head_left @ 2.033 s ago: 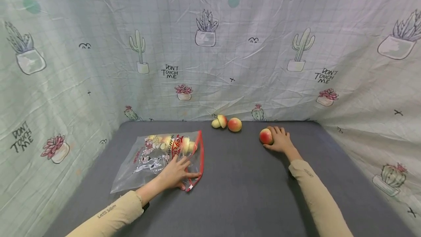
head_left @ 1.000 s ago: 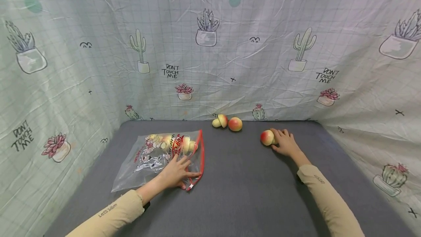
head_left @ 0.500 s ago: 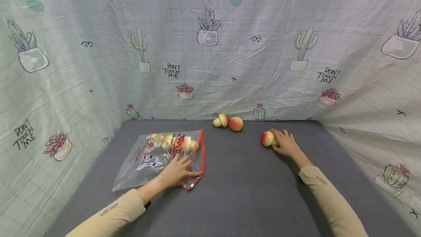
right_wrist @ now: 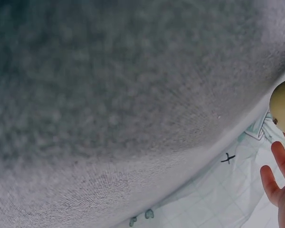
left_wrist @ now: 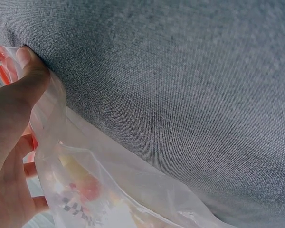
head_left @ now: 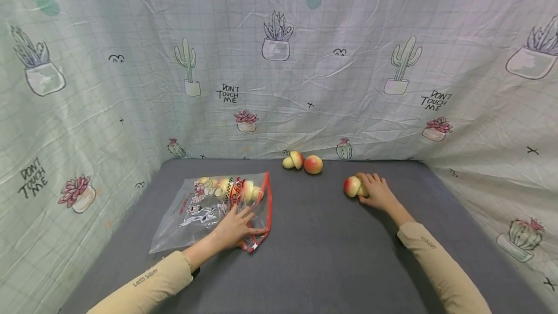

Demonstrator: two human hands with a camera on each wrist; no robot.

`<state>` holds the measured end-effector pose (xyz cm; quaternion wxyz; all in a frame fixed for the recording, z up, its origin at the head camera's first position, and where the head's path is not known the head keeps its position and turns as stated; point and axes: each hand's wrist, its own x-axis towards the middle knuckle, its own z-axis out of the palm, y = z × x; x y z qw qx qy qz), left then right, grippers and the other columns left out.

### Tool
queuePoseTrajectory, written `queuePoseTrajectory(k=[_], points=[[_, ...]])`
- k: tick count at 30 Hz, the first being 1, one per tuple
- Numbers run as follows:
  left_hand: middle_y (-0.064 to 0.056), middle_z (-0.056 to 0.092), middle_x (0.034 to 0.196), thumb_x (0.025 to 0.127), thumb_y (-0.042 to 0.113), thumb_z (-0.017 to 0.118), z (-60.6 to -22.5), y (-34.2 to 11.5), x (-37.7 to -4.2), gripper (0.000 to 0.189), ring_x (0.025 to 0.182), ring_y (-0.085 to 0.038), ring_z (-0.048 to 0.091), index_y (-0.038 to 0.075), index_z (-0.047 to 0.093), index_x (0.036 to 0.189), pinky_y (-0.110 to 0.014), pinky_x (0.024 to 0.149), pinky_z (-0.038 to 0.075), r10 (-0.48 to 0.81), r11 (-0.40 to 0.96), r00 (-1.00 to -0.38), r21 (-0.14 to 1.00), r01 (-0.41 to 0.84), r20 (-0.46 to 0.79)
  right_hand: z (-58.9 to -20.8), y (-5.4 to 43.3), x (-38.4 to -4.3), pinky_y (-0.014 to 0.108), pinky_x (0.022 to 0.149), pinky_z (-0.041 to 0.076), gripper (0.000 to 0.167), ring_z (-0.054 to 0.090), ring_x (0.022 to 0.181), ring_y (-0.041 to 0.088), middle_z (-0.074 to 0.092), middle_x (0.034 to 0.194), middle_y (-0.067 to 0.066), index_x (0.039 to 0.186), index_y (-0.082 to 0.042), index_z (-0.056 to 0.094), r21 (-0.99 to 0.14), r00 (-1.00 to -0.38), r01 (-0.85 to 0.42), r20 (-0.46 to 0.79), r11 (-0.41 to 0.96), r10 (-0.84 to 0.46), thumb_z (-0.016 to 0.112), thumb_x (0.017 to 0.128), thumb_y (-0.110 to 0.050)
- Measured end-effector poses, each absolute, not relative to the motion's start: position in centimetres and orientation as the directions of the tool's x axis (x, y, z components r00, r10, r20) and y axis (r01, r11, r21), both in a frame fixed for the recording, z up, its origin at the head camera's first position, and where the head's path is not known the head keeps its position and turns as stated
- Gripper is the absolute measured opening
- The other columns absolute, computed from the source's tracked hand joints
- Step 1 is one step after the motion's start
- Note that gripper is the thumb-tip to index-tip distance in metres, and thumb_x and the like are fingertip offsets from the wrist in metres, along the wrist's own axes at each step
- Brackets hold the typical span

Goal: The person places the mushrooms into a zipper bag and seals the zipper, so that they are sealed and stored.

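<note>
On the left of the head view, my left hand [head_left: 231, 229] holds the mouth end of a clear printed zip bag [head_left: 174, 231] with a red zip edge. Its fingers spread over the film, and the thumb [left_wrist: 26, 78] lies at the bag's edge in the left wrist view. Toy mushrooms [head_left: 253, 192] show through the plastic. Over at the right, my right hand [head_left: 378, 193] grips another toy mushroom [head_left: 351, 186] by its pale stem, with the red and yellow cap turned left. The right wrist view catches only part of this mushroom [right_wrist: 282, 109] and some fingertips.
At the back of the grey table [head_left: 322, 256] lie a toy mushroom [head_left: 296, 159] on its side and a rounded red-yellow cap [head_left: 313, 164] beside it. A patterned cloth [head_left: 314, 81] hangs behind and along both sides.
My right hand has shifted slightly right and from the mushroom's cap to its stem, and the mushroom has turned so its stem shows. The left hand stays on the bag.
</note>
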<state>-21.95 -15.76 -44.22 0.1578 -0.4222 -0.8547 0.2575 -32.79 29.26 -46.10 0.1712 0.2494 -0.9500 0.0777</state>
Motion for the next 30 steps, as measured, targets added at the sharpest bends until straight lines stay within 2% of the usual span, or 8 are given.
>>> queuePoseTrajectory(k=[12, 30], points=[[0.000, 0.056, 0.111, 0.056, 0.068, 0.055, -44.4, -15.7, -21.8, 0.072, 0.107, -0.020, 0.047, 0.051, 0.042, 0.124, -0.048, 0.083, 0.042, 0.809, 0.500, -0.583, -0.599, 0.625, 0.067, -45.6, 27.7, -31.4, 0.046, 0.073, 0.033, 0.067, 0.047, 0.092, 0.031, 0.055, 0.112, 0.016, 0.123, -0.007, 0.042, -0.064, -0.778, -0.570, 0.362, 0.819, -0.513, 0.075, 0.067, -0.025], [0.001, 0.056, 0.115, 0.057, 0.069, 0.055, -43.9, -15.4, -21.8, 0.073, 0.110, -0.020, 0.046, 0.051, 0.039, 0.126, -0.047, 0.086, 0.040, 0.797, 0.491, -0.604, -0.609, 0.623, 0.024, -45.4, 24.5, -30.3, 0.042, 0.071, 0.035, 0.063, 0.046, 0.090, 0.025, 0.055, 0.108, 0.010, 0.123, -0.011, 0.044, -0.073, -0.725, -0.640, 0.385, 0.765, -0.571, 0.074, 0.069, -0.024]])
